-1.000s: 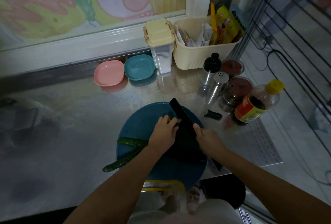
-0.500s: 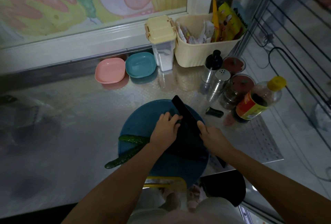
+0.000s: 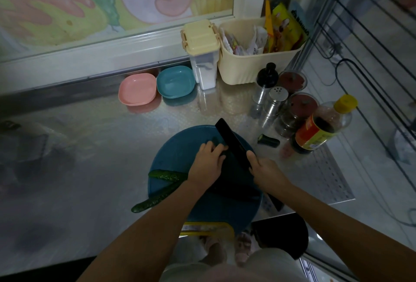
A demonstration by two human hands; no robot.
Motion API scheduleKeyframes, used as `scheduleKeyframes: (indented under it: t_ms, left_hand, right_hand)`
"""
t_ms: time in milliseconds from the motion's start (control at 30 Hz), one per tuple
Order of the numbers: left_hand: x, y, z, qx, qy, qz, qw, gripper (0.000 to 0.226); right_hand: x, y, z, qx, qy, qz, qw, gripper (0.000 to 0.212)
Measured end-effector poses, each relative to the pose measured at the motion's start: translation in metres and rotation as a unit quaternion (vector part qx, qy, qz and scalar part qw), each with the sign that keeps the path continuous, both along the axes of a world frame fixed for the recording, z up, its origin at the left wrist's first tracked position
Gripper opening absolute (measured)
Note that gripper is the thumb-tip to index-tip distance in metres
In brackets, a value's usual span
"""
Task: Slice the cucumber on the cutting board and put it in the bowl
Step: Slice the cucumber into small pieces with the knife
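Little has changed in the last second. The knife (image 3: 231, 139) keeps the same slant across the board (image 3: 177, 146) at the counter's (image 3: 90, 146) front edge. The right hand (image 3: 267, 173) stays clamped on the handle, forefinger along the spine. The left hand (image 3: 208, 164) has its fingers together, curled down on the cucumber (image 3: 216, 141), which is mostly hidden. Slicing looks unfinished. The pink bowl (image 3: 137, 89) and teal bowl (image 3: 175, 81) at the back edge hold nothing. Two dark, bumpy strips (image 3: 167, 174) (image 3: 155, 199) lie at the board's left edge, one overhanging. A cut end (image 3: 267, 140) lies off the board.
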State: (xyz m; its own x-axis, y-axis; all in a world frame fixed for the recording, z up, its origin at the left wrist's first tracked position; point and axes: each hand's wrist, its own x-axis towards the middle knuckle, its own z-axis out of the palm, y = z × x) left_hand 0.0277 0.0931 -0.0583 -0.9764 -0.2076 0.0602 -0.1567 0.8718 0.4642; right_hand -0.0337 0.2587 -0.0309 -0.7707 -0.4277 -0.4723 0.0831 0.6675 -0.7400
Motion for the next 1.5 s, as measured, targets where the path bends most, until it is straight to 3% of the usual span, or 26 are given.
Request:
scheduleKeyframes:
  t_ms: [267,433,667,1000,1500]
  left_hand:
    - [-0.001,-0.001,-0.002,-0.002,-0.006,0.0,1.0,0.022]
    - [-0.001,-0.002,-0.002,0.008,-0.016,-0.002,1.0,0.024]
    - [-0.001,-0.002,-0.002,0.009,-0.004,-0.003,1.0,0.023]
    - [-0.001,-0.001,-0.002,0.004,0.006,0.002,1.0,0.02]
    - [-0.001,0.0,-0.002,0.005,0.013,-0.004,1.0,0.019]
  right_hand:
    - [0.002,-0.013,0.0,0.009,-0.006,0.021,1.0,0.059]
    - [0.001,-0.011,0.005,0.017,0.005,0.013,1.0,0.045]
    - [0.002,-0.001,-0.004,0.003,0.0,0.007,1.0,0.06]
    - [0.004,-0.001,-0.002,-0.044,-0.03,-0.039,0.998,0.058]
    - [0.008,-0.005,-0.003,-0.009,0.004,-0.013,1.0,0.06]
